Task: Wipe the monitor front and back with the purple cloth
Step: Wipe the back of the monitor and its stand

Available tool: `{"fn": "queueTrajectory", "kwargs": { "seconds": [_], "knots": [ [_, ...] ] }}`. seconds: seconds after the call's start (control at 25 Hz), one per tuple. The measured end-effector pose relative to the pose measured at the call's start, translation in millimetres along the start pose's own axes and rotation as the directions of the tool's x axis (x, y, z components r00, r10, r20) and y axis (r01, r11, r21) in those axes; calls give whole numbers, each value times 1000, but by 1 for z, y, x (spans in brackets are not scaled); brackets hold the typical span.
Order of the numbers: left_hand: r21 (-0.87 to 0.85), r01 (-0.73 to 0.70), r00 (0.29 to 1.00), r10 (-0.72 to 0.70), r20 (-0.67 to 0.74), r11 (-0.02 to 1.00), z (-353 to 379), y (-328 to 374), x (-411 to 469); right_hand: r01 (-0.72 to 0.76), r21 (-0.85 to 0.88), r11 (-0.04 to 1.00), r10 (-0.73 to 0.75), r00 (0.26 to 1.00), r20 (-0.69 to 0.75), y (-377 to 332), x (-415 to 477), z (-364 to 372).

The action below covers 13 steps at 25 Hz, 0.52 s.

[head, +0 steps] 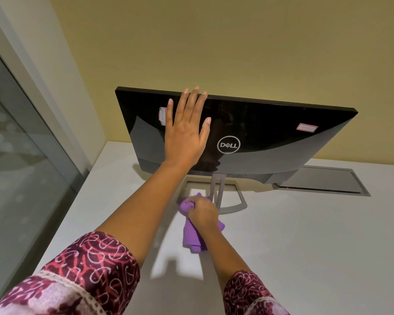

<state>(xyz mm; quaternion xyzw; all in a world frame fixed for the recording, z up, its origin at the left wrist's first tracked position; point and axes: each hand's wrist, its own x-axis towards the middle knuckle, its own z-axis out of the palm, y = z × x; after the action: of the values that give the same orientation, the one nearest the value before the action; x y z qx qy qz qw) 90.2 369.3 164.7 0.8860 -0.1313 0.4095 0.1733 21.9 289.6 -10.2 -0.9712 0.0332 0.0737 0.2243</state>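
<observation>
Gripping crumpled purple cloth (192,226), right hand (203,212); left hand (184,130) flat on glossy monitor (259,133)

Monitor (271,137), back towards you, taken as landmark.
- Behind it: wall (237,42); the gap is probably tight, but hard to judge.
- Beneath it: stand neck (217,185) and frame base (234,202) block the middle. Your right hand (203,212), gripping the purple cloth (192,237), fills the base's left part.
- On its back, left half: your left hand (187,130), lying flat.
- To its right: grey hatch (323,180) sunk in the table (305,246).
- To its left: a table strip, then the glass panel (21,155).
- On your side of it: open tabletop you can pass over.
</observation>
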Motion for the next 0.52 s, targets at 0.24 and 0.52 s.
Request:
{"fn": "queueTrajectory", "kwargs": {
  "seconds": [0.24,0.52],
  "knots": [
    [21,-6,1000,6,18,1000,-1,-2,-1,321,-378,868,-212,929,303,11,8,17],
    [32,19,1000,-20,24,999,-4,2,-1,355,-404,843,-349,933,89,47,-16,26]
  ]
}}
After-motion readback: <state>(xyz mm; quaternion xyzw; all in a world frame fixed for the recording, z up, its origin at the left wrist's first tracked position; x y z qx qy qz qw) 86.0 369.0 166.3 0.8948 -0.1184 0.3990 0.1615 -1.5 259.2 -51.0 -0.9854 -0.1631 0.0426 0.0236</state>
